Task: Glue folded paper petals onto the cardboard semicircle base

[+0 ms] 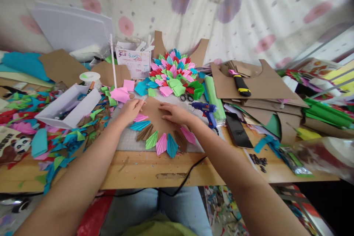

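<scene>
A brown cardboard piece [155,118] lies on a grey cutting mat [125,143] before me. Along its left, near and right edges sit pleated paper fans in pink [161,144], blue [172,145], green [152,140] and brown. My left hand [132,110] is at the cardboard's upper left edge, fingers drawn together; whatever is between them is hidden. My right hand [176,113] rests on the cardboard's right side with fingers stretched out. A blue glue gun [206,110] lies just right of that hand. Black-handled scissors [187,97] are beyond it.
Behind stands a cluster of colourful pleated fans [175,70]. Paper scraps and a white box [69,107] fill the left. On the right are a phone [238,129], a yellow-black utility knife [241,84] and stacked cardboard [265,99]. A black cable [190,171] crosses the table's front edge.
</scene>
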`<move>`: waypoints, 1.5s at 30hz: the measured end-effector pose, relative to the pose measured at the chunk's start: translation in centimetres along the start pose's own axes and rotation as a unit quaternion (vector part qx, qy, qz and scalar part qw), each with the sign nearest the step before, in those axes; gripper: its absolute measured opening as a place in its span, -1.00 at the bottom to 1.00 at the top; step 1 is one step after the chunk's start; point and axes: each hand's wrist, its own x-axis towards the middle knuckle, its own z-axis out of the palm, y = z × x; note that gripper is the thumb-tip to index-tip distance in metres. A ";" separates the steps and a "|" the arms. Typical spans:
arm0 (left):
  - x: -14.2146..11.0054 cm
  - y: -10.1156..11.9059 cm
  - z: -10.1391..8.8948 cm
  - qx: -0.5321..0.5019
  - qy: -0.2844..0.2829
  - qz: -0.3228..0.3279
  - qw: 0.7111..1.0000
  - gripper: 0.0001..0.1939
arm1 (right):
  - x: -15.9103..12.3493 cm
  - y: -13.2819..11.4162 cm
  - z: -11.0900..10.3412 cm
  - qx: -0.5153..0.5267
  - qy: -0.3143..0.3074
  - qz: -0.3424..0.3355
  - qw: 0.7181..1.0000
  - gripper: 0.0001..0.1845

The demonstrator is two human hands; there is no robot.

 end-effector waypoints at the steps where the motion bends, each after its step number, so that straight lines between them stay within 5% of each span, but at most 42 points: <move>1: 0.0 0.0 0.1 -0.004 0.004 0.004 1.000 -0.53 | -0.1 0.0 -0.2 0.002 -0.003 0.000 1.000 -0.46; 8: 0.5 -1.1 0.7 -0.068 0.013 0.040 0.997 -0.53 | -1.7 -0.1 -1.1 0.015 -0.011 0.000 1.000 -0.50; 19: 0.2 -0.5 0.5 -0.107 -0.004 0.001 0.994 -0.54 | -0.9 0.2 -0.5 0.001 0.020 -0.013 1.000 -0.53; 27: 0.5 -1.2 0.0 -0.035 0.076 0.008 0.996 -0.54 | 4.5 -1.5 0.0 -0.047 0.109 0.041 0.992 -0.48; 35: 0.6 -1.6 0.2 -0.026 0.093 0.056 0.994 -0.59 | 9.0 -2.6 0.4 -0.103 0.053 0.057 0.992 -0.52; 39: 0.5 -1.4 0.2 -0.028 0.098 0.064 0.993 -0.62 | 7.6 -2.5 -0.6 -0.086 0.100 0.057 0.990 -0.52; 45: 0.3 -0.7 0.1 -0.002 0.114 0.092 0.989 -0.71 | 0.8 -1.3 -2.1 -0.101 0.136 -0.044 0.985 -0.52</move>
